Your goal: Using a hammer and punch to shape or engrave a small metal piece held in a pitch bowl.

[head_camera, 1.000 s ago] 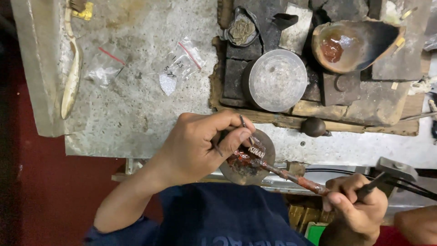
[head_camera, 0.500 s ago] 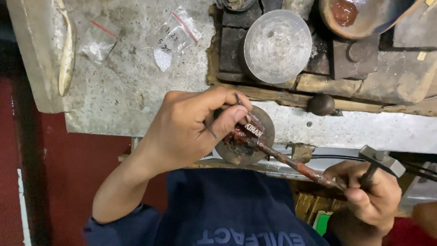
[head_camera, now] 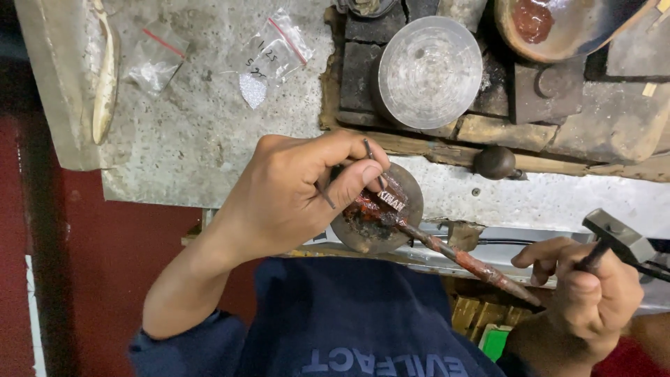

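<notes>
Head view: our left hand (head_camera: 293,195) fingers pinch a thin punch (head_camera: 372,162) on the round block (head_camera: 380,209); right hand (head_camera: 593,293) at 4 o'clock grips a small hammer (head_camera: 618,237).

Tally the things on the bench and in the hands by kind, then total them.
Small clear plastic bags: 2
Round metal discs: 1
Bowls with red residue: 1
Small hammers, in right hand: 1
Thin punches, in left hand: 1
Red-coated sticks: 1
Total: 7

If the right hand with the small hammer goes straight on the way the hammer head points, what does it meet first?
Probably the bare grey bench edge: the right hand holds the small hammer with its head toward it. Depth is unclear.
</notes>
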